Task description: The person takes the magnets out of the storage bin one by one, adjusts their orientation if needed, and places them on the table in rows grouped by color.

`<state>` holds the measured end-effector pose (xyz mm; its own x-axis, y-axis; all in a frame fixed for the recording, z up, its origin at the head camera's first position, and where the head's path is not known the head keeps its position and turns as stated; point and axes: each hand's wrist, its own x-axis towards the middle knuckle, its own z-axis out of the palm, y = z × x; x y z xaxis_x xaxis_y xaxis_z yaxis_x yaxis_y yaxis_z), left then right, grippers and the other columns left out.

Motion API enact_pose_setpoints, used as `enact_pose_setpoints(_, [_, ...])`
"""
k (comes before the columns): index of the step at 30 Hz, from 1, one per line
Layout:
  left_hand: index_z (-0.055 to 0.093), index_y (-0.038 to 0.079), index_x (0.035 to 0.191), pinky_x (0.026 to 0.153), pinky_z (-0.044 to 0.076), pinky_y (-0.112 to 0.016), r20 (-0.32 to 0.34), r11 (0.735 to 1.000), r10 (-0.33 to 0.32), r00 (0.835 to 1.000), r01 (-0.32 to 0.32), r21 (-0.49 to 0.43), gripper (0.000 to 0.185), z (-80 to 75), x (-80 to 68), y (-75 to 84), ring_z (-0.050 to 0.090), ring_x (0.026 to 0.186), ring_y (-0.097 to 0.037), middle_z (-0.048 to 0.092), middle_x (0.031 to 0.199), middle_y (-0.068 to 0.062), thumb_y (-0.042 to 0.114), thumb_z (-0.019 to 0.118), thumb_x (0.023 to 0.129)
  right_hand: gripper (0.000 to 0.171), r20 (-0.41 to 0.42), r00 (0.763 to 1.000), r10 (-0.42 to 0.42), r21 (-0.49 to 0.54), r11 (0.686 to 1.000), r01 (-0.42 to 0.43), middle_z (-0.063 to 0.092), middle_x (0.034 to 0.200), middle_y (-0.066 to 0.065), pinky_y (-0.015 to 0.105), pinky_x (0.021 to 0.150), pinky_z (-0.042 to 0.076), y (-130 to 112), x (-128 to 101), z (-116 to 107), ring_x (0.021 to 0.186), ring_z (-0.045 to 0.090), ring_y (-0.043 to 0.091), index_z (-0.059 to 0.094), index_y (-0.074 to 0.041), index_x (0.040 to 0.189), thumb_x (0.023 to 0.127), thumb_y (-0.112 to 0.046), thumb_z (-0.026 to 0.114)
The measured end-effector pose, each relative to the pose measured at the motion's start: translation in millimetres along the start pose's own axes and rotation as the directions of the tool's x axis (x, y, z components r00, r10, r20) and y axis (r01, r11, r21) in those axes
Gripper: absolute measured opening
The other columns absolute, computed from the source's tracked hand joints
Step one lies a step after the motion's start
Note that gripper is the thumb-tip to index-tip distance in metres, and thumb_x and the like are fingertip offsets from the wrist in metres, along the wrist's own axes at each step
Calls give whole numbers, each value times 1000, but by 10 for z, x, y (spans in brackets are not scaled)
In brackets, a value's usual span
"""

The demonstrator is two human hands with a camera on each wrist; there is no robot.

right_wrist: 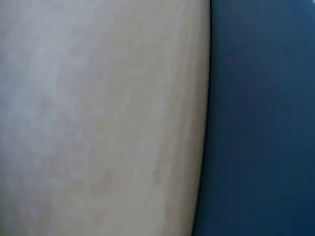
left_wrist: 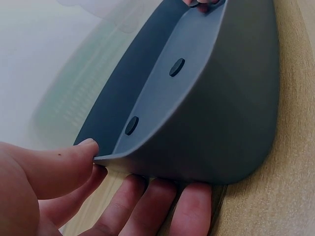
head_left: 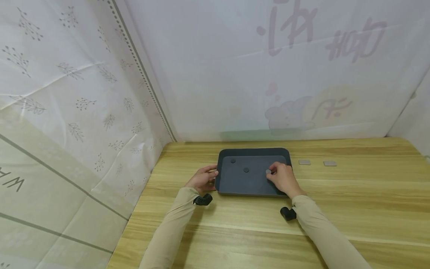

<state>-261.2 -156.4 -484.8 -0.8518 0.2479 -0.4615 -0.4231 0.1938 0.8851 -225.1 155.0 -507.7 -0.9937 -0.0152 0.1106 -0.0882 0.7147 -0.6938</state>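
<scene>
The left hand (head_left: 203,178) grips the tray's (head_left: 235,183) left rim, thumb on top. The right hand (head_left: 283,178) pinches a small disc (head_left: 268,172) inside it.

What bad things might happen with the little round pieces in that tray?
The right hand pinches a small disc only at its fingertips, so it might slip and drop. The left hand grips the tray at its left edge; a tug could tip it, and the two loose dark discs inside might slide. The two flat squares on the table lie near the right arm and could get knocked.
</scene>
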Motion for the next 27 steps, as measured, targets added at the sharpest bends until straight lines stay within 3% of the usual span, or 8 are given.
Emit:
enact_pose_setpoints(15, [42,16,146,69,53,-36,0,1000,5,1000,-5,-2,47,12,-6,8,64,90,-21,56,134,-19,16,52,101,25,71,997,27,127,991,-36,67,100,17,43,75,52,42,9,-14,88,64,28,62,-3,113,91,-13,65])
enact_pose_setpoints(27, [42,15,146,69,53,-36,-1,999,2,1000,-2,-34,46,18,7,-3,63,86,-20,57,131,-20,13,51,101,29,119,993,21,204,978,-45,64,107,17,39,75,52,37,-10,-29,92,64,25,60,-5,123,95,-12,60])
